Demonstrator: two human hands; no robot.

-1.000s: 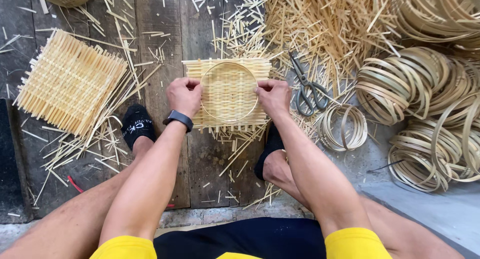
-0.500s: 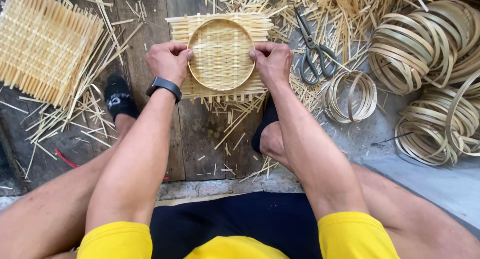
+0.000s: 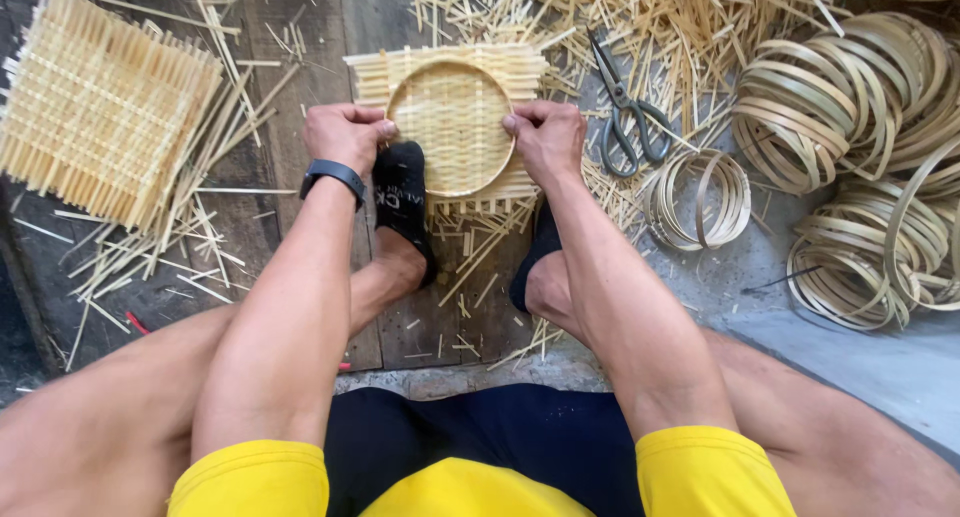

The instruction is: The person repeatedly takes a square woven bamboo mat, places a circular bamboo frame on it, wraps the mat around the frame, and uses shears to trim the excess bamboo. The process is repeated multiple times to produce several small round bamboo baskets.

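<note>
A square woven bamboo mat (image 3: 450,72) lies on the wooden floor with a round bamboo ring (image 3: 450,127) pressed into its middle, so it dips like a shallow bowl. My left hand (image 3: 345,135) grips the ring's left rim, fingers curled. My right hand (image 3: 545,137) grips the right rim the same way. A black watch band (image 3: 335,175) sits on my left wrist. My two feet in black socks (image 3: 402,202) rest against the mat's near edge.
A stack of flat woven mats (image 3: 100,107) lies at the far left. Scissors (image 3: 625,112) lie right of the mat among loose bamboo strips (image 3: 700,27). Several coiled bamboo rings (image 3: 850,107) pile up at the right, with a smaller coil (image 3: 697,199) nearer.
The view has shifted, so the mat and hands sit lower in the picture. My left foot has moved in against the mat. Both hands keep hold of the ring.
</note>
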